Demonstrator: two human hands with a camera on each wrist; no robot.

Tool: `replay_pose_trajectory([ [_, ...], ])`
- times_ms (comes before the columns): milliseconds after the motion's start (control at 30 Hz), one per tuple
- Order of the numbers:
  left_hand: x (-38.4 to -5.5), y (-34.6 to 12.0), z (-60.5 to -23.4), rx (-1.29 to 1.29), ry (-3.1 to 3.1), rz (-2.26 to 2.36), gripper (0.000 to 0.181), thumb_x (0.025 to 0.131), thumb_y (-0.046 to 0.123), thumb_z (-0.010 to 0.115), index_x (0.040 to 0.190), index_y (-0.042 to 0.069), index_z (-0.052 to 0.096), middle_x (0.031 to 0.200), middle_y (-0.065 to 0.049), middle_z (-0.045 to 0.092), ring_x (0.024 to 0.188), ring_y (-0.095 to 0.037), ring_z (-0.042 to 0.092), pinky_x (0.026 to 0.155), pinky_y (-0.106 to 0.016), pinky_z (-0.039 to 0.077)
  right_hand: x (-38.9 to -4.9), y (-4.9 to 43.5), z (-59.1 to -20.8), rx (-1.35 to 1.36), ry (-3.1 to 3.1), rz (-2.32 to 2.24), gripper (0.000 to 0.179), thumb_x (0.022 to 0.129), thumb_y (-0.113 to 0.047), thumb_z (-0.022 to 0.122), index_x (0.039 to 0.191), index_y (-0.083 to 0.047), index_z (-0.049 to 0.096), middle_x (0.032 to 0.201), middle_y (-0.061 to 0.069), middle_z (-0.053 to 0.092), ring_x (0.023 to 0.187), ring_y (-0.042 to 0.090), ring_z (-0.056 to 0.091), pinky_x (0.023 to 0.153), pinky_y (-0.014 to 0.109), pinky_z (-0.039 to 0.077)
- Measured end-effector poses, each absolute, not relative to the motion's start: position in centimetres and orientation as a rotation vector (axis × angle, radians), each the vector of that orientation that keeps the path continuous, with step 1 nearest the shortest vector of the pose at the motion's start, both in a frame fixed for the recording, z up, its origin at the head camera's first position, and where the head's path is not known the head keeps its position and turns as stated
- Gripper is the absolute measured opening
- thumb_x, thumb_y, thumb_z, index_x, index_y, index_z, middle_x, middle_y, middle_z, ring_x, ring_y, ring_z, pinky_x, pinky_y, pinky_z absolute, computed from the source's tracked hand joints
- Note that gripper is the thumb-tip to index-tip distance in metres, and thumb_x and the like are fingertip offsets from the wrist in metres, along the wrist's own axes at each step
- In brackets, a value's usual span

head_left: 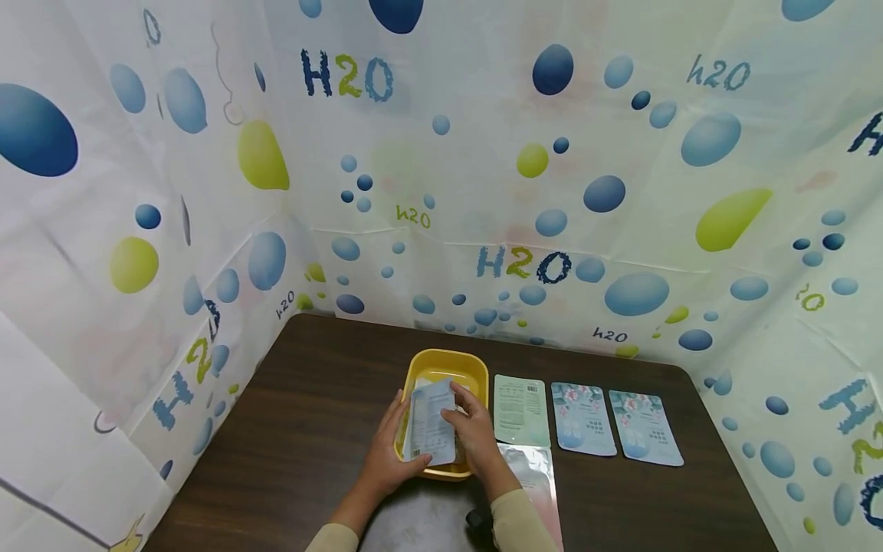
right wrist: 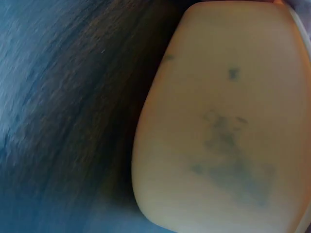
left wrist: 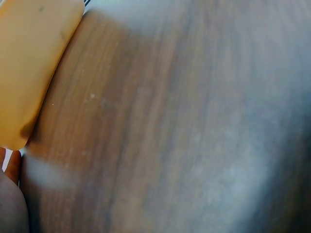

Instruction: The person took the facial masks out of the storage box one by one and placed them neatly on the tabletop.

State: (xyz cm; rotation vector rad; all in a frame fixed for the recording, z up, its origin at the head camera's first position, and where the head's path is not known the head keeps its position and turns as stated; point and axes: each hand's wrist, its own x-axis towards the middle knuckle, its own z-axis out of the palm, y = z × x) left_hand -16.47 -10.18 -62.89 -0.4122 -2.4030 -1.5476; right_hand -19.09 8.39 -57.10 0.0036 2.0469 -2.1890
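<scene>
Over a yellow plastic tray [head_left: 450, 356], both hands hold a pale blue flat sachet [head_left: 429, 429] with small print and a barcode at its lower corner. My left hand [head_left: 385, 460] grips its left side, thumb across the bottom edge. The right hand [head_left: 477, 431] holds its upper right edge between thumb and fingers. More pale packaging inside the tray is mostly hidden by the sachet. In the left wrist view the tray's outer wall [left wrist: 34, 68] shows beside part of the left hand [left wrist: 12, 204]. The right wrist view shows the tray's side [right wrist: 214, 111] close up.
Right of the tray lie a green sachet [head_left: 521, 410], two blue flowered sachets [head_left: 583, 418] in a row, and a silver-pink sachet [head_left: 534, 479] partly under the right forearm. The dark wooden table [head_left: 290, 429] meets a printed curtain [head_left: 469, 192] at the back.
</scene>
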Motion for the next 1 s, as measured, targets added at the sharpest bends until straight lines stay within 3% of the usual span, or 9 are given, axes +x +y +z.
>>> replay_pose_trajectory([
  [167,-16.4,-10.2,-63.0,-0.420,-2.408,-1.537,0.104,0.069,0.034,0.090,0.155,0.004,0.041,0.167,-0.014,0.030,0.149,-0.037,0.035,0.109,-0.057,0.043,-18.8,8.0,-57.2,0.022,2.166,-2.081,0.067,0.097,-0.013,0.066,0.158,-0.006,0.037,0.149,0.023,0.051,0.120,0.033,0.066,0.087,0.040,0.060],
  [367,-16.4,-10.3,-63.1,-0.425,-2.428,-1.544,0.104,0.071,0.035,0.090,0.157,0.007,0.039,0.168,-0.016,0.028,0.150,-0.038,0.034,0.107,-0.063,0.043,-18.6,7.9,-57.1,0.011,2.300,-1.963,0.059,0.098,-0.017,0.065,0.154,-0.008,0.046,0.156,0.017,0.048,0.135,0.033,0.055,0.108,0.049,0.049],
  [433,-16.4,-10.4,-63.1,-0.427,-2.431,-1.552,0.104,0.071,0.036,0.089,0.158,0.008,0.038,0.168,-0.016,0.027,0.151,-0.038,0.033,0.107,-0.064,0.042,-18.5,7.9,-57.0,-0.006,2.320,-1.942,0.057,0.098,-0.018,0.065,0.152,-0.009,0.049,0.153,0.018,0.052,0.134,0.033,0.056,0.108,0.051,0.048],
  [633,-16.4,-10.4,-63.1,-0.444,-2.412,-1.533,0.104,0.070,0.034,0.090,0.158,0.009,0.038,0.167,-0.020,0.028,0.150,-0.039,0.034,0.107,-0.063,0.042,-18.4,8.0,-56.8,-0.048,2.343,-1.943,0.053,0.098,-0.020,0.065,0.149,-0.013,0.054,0.145,0.018,0.058,0.119,0.030,0.065,0.094,0.042,0.057],
  [1000,-16.4,-10.3,-63.0,-0.427,-2.403,-1.562,0.102,0.070,0.034,0.090,0.155,0.006,0.041,0.167,-0.018,0.029,0.150,-0.036,0.034,0.110,-0.053,0.043,-18.0,8.4,-55.9,-0.007,2.306,-2.108,0.052,0.099,-0.013,0.063,0.149,-0.007,0.052,0.142,0.020,0.060,0.113,0.026,0.066,0.082,0.025,0.056],
])
